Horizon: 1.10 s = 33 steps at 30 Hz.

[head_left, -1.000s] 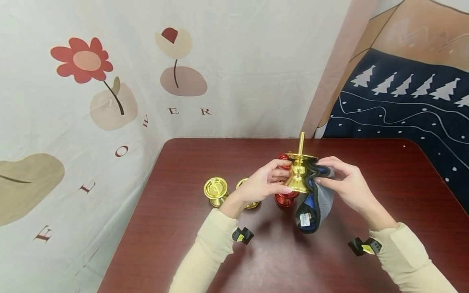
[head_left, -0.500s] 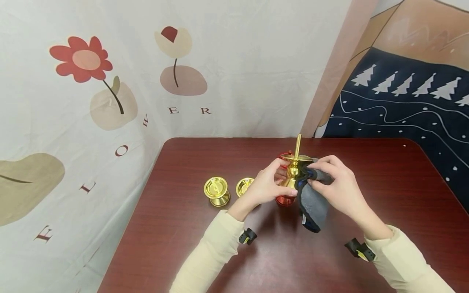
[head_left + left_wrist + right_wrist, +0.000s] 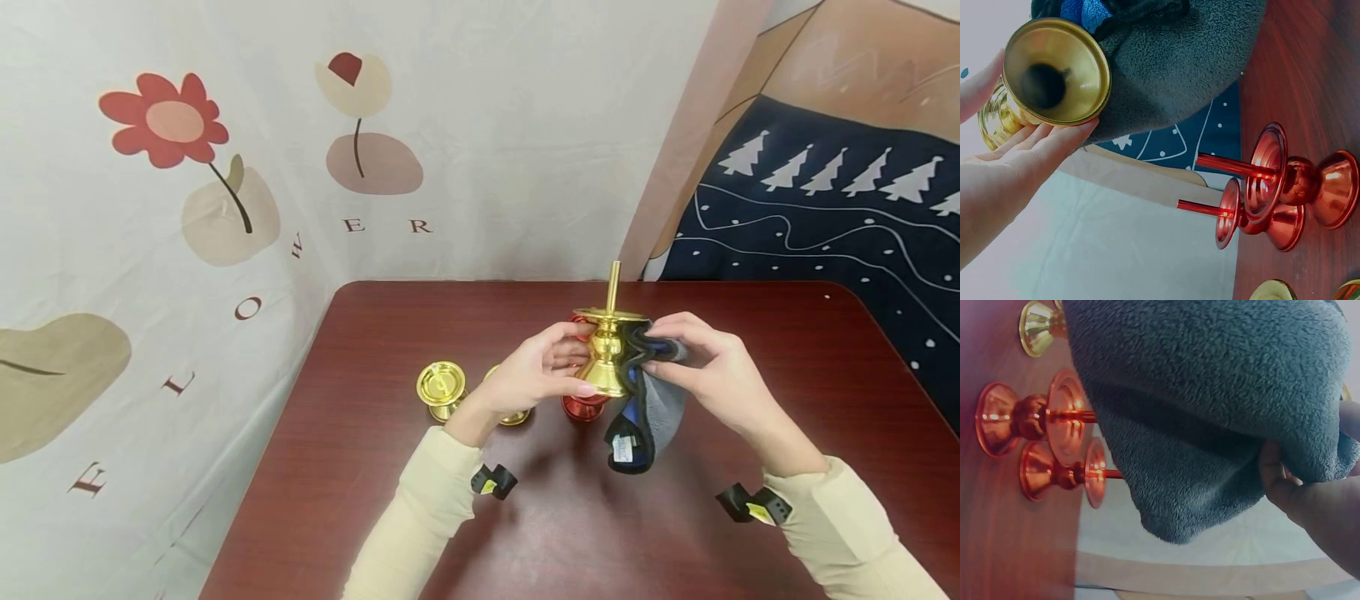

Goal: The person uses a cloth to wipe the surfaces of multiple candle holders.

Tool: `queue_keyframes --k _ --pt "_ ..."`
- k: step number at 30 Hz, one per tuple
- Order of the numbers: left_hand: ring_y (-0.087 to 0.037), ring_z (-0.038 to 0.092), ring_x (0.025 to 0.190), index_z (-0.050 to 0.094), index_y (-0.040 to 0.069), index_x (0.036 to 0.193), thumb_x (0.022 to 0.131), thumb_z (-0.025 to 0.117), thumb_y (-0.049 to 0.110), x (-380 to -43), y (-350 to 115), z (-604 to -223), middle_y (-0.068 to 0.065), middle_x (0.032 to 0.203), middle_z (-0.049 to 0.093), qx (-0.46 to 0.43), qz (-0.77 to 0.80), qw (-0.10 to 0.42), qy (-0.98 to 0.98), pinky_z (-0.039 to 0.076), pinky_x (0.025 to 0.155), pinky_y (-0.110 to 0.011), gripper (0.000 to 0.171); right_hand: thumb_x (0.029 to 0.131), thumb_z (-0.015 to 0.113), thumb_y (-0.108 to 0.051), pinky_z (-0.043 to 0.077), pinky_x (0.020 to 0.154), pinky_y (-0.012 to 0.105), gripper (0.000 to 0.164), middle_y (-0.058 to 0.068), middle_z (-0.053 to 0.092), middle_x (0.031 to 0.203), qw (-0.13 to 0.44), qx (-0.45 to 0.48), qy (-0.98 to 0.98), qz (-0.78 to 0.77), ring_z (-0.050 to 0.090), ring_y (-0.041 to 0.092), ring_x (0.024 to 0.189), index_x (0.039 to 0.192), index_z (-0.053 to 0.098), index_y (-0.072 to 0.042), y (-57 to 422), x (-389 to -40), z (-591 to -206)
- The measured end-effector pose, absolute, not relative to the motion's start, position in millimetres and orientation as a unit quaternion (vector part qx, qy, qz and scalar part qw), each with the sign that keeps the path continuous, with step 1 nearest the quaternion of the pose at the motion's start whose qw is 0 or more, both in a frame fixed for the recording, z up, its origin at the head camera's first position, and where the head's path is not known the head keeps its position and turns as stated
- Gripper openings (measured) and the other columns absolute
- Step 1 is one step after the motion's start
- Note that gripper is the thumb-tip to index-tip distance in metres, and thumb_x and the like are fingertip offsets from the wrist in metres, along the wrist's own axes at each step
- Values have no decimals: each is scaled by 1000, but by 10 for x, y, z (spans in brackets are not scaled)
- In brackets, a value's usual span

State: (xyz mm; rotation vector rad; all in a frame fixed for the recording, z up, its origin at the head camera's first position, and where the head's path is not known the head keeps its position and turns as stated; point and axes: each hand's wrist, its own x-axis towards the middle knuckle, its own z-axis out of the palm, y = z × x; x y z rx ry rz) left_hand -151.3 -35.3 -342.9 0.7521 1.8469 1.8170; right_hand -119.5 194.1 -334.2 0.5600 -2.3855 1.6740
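Observation:
My left hand [image 3: 521, 379] grips a shiny gold candlestick [image 3: 607, 346], its thin tube pointing up, held above the table. In the left wrist view the hollow underside of its flared base [image 3: 1057, 72] faces the camera. With thumb and fingers, my right hand [image 3: 720, 367] pinches a folded cloth [image 3: 665, 412], grey fleece on one side and blue on the other with black edging. The cloth lies against the right side of the candlestick, between plate and base, and its lower end with a white tag hangs down. In the right wrist view the cloth [image 3: 1210, 381] hides most of the candlestick.
Two red candlesticks [image 3: 1300, 181] stand upright on the dark red wood table [image 3: 360, 492], partly behind my left hand in the head view. To their left are two gold candlesticks [image 3: 441, 385], one half covered by that hand. A printed curtain [image 3: 487, 150] hangs behind.
Half a second ago the right hand had brought the cloth left across the candlestick's front; now it is back to the right and the white tag shows again. The candlestick has risen slightly.

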Motion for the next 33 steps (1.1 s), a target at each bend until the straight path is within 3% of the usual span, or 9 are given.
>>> queue_keyframes --k 6,11,16,22,33 --pt "-24 50 110 31 -10 132 76 59 -19 -1508 -352 -3437 -32 119 49 284 670 238 643 40 96 -29 64 74 68 12 49 75 17 30 -2 56 101 66 164 -793 583 56 9 89 102 61 7 1953 -1226 -3433" --pt "-20 54 105 31 -9 129 84 54 -10 -1500 -314 -3476 -31 119 50 247 698 256 622 44 91 -30 50 71 68 15 48 76 15 30 0 57 100 86 189 -787 580 55 9 91 100 62 6 1941 -1223 -3480" --pt "-11 58 84 29 1 133 90 53 6 -1490 -260 -3491 -12 95 61 169 716 252 629 48 79 -26 49 67 69 18 44 81 13 33 3 55 99 116 228 -792 555 52 8 94 97 63 5 1926 -1209 -3523" --pt "-10 49 66 34 8 132 91 57 16 -1477 -207 -3488 -4 73 53 138 700 234 661 41 60 -22 48 65 72 16 40 84 11 35 4 54 98 128 231 -817 513 50 7 93 96 66 0 1935 -1162 -3539" --pt "-16 60 88 36 7 129 86 58 0 -1441 -160 -3466 -17 103 59 155 726 252 621 51 79 -31 49 60 73 19 41 73 11 38 2 53 96 150 256 -825 480 48 6 89 89 67 -5 1994 -1113 -3542"
